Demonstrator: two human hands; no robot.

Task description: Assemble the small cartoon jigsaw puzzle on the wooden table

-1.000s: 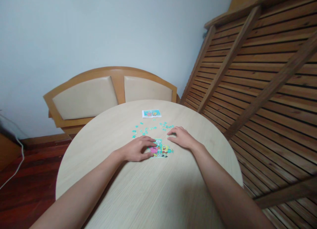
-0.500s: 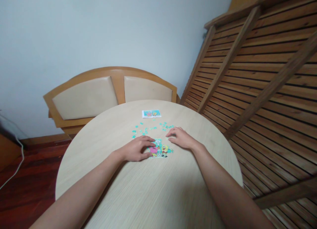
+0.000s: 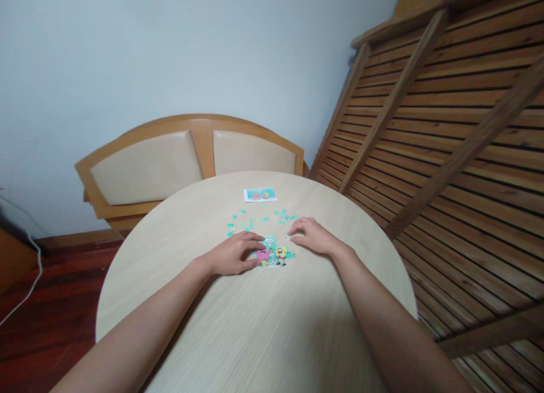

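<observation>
A small partly assembled cartoon jigsaw [image 3: 274, 253] lies in the middle of the round pale wooden table [image 3: 255, 325]. My left hand [image 3: 233, 253] rests on the table with its fingers spread and the fingertips on the jigsaw's left edge. On the other side of the jigsaw, my right hand [image 3: 312, 236] lies flat, fingers stretched out toward the loose pieces. Several teal loose puzzle pieces [image 3: 255, 219] are scattered just beyond both hands. A small reference picture card [image 3: 259, 194] lies farther back near the table's far edge.
A wooden bench with two beige cushions [image 3: 187, 157] stands behind the table against a pale wall. A slatted wooden frame [image 3: 446, 138] leans along the right side. Dark red floor and a white cable [image 3: 25, 294] show at the left.
The assembled jigsaw piece has shifted slightly away from me and to the left under my left fingertips. Both hands stay nearly where they were.
</observation>
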